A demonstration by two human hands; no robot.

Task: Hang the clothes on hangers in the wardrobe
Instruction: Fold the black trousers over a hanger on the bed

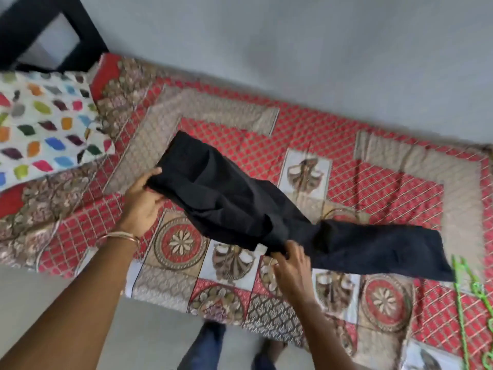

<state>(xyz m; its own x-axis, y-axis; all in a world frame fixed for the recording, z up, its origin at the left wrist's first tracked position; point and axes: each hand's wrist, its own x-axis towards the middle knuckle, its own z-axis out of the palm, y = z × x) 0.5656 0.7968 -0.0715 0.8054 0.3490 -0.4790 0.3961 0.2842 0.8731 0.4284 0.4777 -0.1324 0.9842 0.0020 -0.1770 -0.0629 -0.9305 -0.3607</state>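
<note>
Black, soft cloth garment (240, 209), likely trousers, held just above bed with red patterned cover (373, 182), far end trailing onto cover. Left hand (141, 198) grip pinching one end; right hand (290, 265) grip pinching lower edge near middle. Judged light, limp, sags between holds; best taken at waistband or folded over bar. Bright green plastic hangers (464, 289) lie near on bed, right.

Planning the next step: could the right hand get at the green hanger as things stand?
Probably yes, once it lets go. The green hanger lies bare on the bedspread to the right hand's own side, with nothing on top of it. But that hand now grips the black garment, as does the left hand.
</note>
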